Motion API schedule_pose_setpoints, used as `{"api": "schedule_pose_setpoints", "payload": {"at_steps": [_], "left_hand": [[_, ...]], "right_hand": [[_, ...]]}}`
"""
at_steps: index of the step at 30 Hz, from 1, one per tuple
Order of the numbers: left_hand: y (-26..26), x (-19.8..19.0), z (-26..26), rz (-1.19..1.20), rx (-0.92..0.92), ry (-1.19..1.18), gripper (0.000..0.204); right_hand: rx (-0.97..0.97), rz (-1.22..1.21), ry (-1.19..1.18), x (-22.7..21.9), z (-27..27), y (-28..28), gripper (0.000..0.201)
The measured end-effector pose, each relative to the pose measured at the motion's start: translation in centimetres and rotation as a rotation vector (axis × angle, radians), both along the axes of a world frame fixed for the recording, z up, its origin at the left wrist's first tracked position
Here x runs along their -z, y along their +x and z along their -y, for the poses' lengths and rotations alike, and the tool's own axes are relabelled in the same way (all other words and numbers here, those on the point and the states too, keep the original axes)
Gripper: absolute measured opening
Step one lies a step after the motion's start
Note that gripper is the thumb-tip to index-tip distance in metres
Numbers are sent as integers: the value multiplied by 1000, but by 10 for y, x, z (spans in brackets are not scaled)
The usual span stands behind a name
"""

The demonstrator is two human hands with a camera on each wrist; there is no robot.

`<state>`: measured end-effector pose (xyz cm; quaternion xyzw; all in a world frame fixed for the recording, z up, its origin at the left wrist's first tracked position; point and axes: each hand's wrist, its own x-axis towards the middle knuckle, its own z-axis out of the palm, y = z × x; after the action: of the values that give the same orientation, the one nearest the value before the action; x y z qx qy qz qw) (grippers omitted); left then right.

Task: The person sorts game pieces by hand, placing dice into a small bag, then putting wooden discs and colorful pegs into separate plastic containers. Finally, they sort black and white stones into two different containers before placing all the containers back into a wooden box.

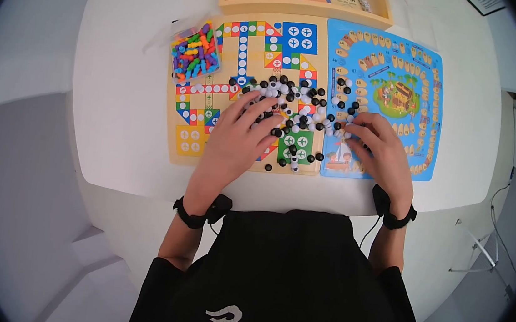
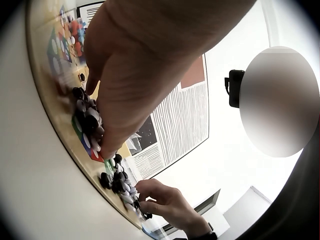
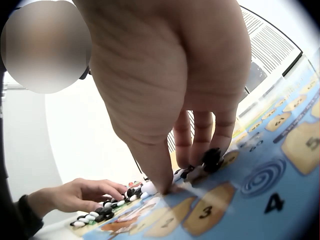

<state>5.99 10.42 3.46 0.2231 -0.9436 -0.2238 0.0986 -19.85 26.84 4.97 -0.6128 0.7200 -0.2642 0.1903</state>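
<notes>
Black and white round pieces (image 1: 303, 119) lie heaped and scattered where a colourful airplane game board (image 1: 182, 137) meets a blue path board (image 1: 425, 116). Over the heap's left part, the left hand (image 1: 234, 138) rests with fingers spread and bent, their tips among the pieces. At its right edge, the right hand (image 1: 387, 157) touches the blue board with bent fingers. The right wrist view has the right hand's (image 3: 170, 75) thumb and fingertips down on either side of a few pieces (image 3: 212, 160). Whatever lies under the left palm is hidden.
A clear box of coloured pawns (image 1: 195, 52) stands on the airplane board's upper left corner. Behind the boards is a wooden tray (image 1: 305, 12) with round wooden discs and picture cards. Printed sheets (image 1: 483, 3) lie at the white table's far edge.
</notes>
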Motion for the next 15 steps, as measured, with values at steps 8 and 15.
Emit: {"api": "schedule_pose_setpoints", "payload": {"at_steps": [8, 15], "left_hand": [[24, 4, 11, -138, -172, 0, 35], [45, 9, 12, -163, -370, 26, 37]], "right_hand": [[-19, -28, -20, -4, 7, 0, 27], [-16, -58, -25, -11, 12, 7, 26]]}}
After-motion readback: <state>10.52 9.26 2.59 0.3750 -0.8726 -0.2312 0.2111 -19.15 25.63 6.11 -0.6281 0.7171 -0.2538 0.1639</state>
